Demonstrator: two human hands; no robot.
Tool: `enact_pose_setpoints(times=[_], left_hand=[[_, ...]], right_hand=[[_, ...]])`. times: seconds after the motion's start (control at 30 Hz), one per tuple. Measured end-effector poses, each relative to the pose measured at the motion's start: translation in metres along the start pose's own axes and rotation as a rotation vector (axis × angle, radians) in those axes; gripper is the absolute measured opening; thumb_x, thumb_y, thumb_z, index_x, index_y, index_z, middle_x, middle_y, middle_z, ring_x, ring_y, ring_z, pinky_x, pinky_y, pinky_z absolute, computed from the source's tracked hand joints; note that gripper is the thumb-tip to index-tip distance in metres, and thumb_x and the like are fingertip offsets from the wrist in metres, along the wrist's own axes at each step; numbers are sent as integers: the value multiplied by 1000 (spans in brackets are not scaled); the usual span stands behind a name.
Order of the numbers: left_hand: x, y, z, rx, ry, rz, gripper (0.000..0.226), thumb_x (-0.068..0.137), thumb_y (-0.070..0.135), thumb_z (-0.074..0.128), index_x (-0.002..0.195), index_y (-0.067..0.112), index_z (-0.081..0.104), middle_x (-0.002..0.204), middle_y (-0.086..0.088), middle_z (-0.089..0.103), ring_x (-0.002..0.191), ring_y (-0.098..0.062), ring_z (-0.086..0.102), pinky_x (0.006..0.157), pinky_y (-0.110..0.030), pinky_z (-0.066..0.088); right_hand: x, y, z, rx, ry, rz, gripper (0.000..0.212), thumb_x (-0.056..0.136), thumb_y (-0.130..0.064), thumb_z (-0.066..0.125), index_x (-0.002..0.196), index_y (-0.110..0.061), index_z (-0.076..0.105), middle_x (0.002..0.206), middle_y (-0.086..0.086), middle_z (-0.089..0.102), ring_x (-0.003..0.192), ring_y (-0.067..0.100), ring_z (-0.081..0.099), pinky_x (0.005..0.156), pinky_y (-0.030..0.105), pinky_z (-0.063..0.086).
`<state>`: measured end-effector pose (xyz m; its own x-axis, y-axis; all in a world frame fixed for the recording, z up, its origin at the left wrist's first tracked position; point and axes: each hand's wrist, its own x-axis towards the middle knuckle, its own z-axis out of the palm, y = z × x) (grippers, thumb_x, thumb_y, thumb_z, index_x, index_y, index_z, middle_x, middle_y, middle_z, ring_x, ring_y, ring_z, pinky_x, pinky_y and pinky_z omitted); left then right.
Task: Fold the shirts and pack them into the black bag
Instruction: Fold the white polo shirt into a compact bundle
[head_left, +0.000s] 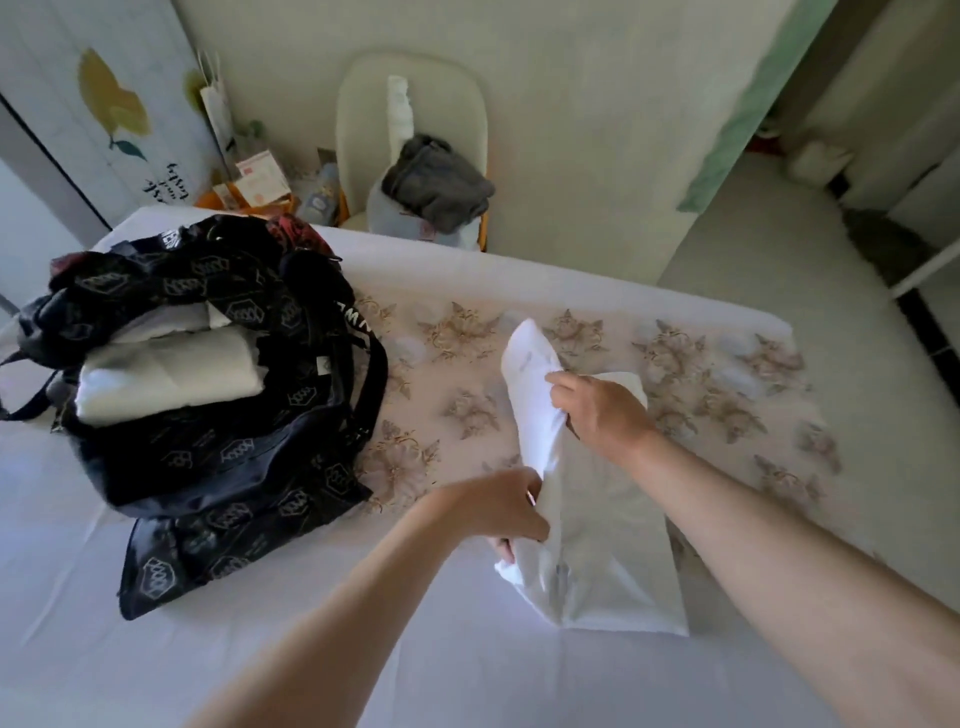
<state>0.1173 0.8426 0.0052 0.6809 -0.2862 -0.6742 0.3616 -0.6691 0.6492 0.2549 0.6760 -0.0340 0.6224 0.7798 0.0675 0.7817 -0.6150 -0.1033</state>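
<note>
Shirt (602, 561), white, half-folded on bed (260, 649), right of black bag (208, 467), not touching it. My left hand (498, 509) pinches near left edge. My right hand (602, 410) grips raised far flap, fingers curled into cloth.

Risks as I judge them:
- flap slack between two grips, may sag, crease crooked
- thin cloth may slip from pinch
- lifting bundle may undo lower folds
- bag mouth crowded with folded white shirts (166, 379), so pushing another in may crumple stack
</note>
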Motion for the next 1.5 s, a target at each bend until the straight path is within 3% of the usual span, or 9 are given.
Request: enact_pose_setpoints(times=[0.23, 0.4, 0.57, 0.77, 0.97, 1.07, 1.2, 1.33, 1.5], left_hand=[[51, 45, 79, -598, -218, 94, 18, 95, 14, 60, 112, 16, 62, 100, -5, 72, 87, -19, 71, 80, -33, 58], [76, 8, 87, 234, 505, 242, 34, 94, 20, 54, 125, 32, 62, 138, 9, 53, 128, -12, 44, 107, -26, 35], [83, -19, 99, 614, 194, 195, 76, 93, 47, 54, 156, 38, 11, 163, 7, -16, 150, -21, -16, 123, -45, 1], [110, 18, 56, 641, 632, 447, 34, 94, 25, 55, 127, 30, 61, 140, 5, 52, 133, -20, 41, 109, -35, 28], [156, 51, 7, 834, 637, 187, 51, 100, 39, 43, 149, 28, 32, 161, -8, 15, 148, -30, 11, 119, -50, 17], [161, 35, 5, 806, 731, 285, 47, 96, 36, 50, 140, 20, 43, 149, -10, 33, 138, -34, 32, 112, -48, 30], [155, 2, 21, 787, 965, 618, 18, 92, 28, 54, 99, 11, 56, 105, -6, 49, 91, -33, 53, 84, -39, 38], [164, -23, 33, 821, 619, 311, 70, 94, 57, 27, 151, 16, 34, 159, -12, 26, 146, -33, 23, 118, -44, 16], [171, -18, 19, 870, 398, 97, 73, 96, 67, 13, 154, 33, -15, 160, -2, -29, 146, -19, -29, 120, -46, -15]], right_hand=[[-125, 48, 19, -57, -368, 532, 55, 92, 0, 46, 143, -21, 46, 164, 13, 12, 148, 36, 20, 114, 51, 30], [-162, 22, 25, 161, -182, 793, 29, 100, -25, 44, 124, -22, 61, 129, 5, 56, 114, 28, 56, 92, 39, 47], [-146, -9, 36, 414, -324, 1033, 54, 88, -60, 55, 129, -24, 54, 123, -4, 63, 112, 22, 61, 86, 31, 47], [-144, -4, 37, 514, -359, 1009, 20, 86, -40, 61, 93, -22, 56, 94, -2, 64, 86, 20, 64, 62, 29, 43], [-136, -2, 34, 900, -337, 1136, 30, 86, -39, 72, 74, -17, 56, 64, -2, 55, 53, 14, 51, 50, 23, 38], [-139, -6, 32, 1228, -495, 1147, 23, 89, -32, 74, 85, -13, 62, 67, -1, 56, 57, 12, 51, 50, 21, 40], [-145, -5, 40, 908, -519, 1048, 26, 81, -42, 71, 78, -19, 60, 78, 1, 68, 71, 18, 66, 58, 25, 46], [-136, -5, 32, 494, -486, 894, 31, 76, -45, 67, 95, -21, 61, 84, -4, 65, 79, 17, 64, 60, 29, 45], [-137, -18, 42, 148, -126, 500, 78, 85, -36, 59, 151, -20, 21, 137, 8, 43, 120, 28, 49, 94, 38, 46]])
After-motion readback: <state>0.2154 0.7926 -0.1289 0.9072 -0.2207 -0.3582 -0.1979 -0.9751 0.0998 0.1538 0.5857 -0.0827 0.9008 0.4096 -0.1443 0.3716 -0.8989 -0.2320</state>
